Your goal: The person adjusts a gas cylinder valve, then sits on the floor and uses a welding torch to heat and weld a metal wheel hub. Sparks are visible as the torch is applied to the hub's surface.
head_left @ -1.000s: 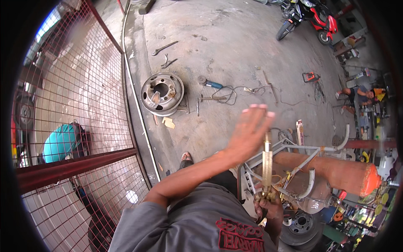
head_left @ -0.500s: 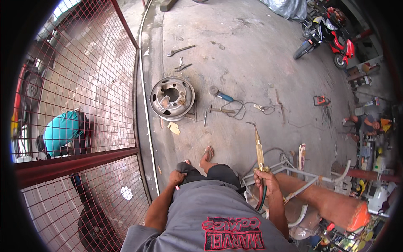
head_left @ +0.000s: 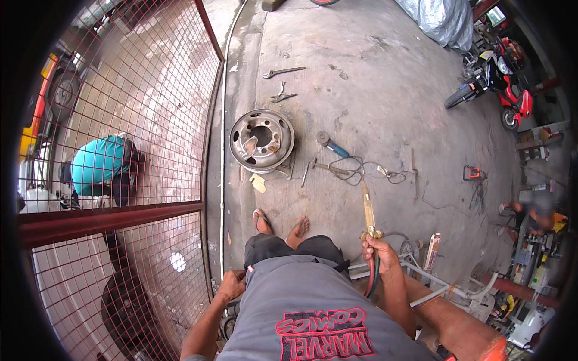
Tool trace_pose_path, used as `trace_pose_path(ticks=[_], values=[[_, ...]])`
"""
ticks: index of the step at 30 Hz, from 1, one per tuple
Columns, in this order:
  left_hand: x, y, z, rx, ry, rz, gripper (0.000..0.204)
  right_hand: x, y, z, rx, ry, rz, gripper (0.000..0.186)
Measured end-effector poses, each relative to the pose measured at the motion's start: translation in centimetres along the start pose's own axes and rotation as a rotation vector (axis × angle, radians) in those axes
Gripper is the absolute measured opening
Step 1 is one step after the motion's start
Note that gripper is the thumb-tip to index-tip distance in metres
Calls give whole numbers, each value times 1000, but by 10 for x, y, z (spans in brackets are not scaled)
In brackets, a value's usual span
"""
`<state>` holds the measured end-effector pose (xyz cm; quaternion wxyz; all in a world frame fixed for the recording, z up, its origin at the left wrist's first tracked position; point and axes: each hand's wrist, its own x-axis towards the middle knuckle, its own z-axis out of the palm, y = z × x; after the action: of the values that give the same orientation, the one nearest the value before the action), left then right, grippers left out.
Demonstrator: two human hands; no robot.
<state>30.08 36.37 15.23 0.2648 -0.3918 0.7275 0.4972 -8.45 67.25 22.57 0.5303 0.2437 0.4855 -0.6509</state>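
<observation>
My right hand [head_left: 376, 246] grips a brass cutting torch [head_left: 369, 213], its slender tip pointing away from me; red and green hoses [head_left: 373, 277] run down from it past my wrist. My left hand [head_left: 235, 283] is low beside the hip of my dark shorts, fingers curled, what they hold hidden. Beyond my sandalled feet, a steel wheel rim [head_left: 262, 141] lies on the concrete, with an angle grinder [head_left: 331, 144], a hammer [head_left: 328, 165], a wrench [head_left: 283, 71] and pliers [head_left: 283, 97] around it.
A red mesh fence [head_left: 208, 108] borders my left; behind it crouches a person in teal [head_left: 99, 165]. Motorbikes [head_left: 512, 102] and a tarp-covered object [head_left: 439, 21] stand upper right. A tubular frame with orange cylinder [head_left: 445, 319] is beside me, and another person [head_left: 533, 213] sits at far right.
My left hand has come back from over the torch to my left hip. My right hand holds the torch farther left, and my view has shifted, showing both feet.
</observation>
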Motion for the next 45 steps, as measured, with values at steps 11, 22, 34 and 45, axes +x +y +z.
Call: trace_pose_path(ticks=[11, 22, 34, 45], values=[[71, -38, 12, -457, 141, 95, 40, -11, -28, 85, -499, 194, -96, 22], [125, -41, -34, -424, -141, 292, 33, -21, -85, 126, -875, 414, -447, 23], [201, -78, -2, 63, -231, 165, 30, 30, -74, 153, -588, 254, -414, 25], [103, 15, -18, 323, -470, 693, 40, 133, -202, 58, -1266, 213, -543, 28]])
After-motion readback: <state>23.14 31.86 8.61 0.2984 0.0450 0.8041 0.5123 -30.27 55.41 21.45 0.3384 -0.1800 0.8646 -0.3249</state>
